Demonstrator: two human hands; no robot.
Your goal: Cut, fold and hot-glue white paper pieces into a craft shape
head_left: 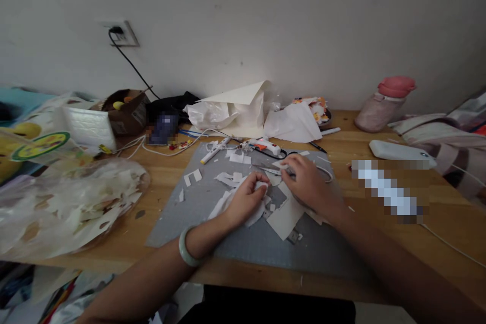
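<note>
Both hands are working mid-mat: left hand [246, 201] is pinching a light, floppy white paper piece [231, 202] by its edge, right hand [309, 182] is pressing flat on paper scraps [284, 217] on the grey cutting mat [197, 212].

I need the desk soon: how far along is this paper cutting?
Done: a clear plastic bag holds many white scraps. In hand: the left hand grips white paper; the right hand rests on pieces. Left: loose white offcuts litter the grey cutting mat.
</note>
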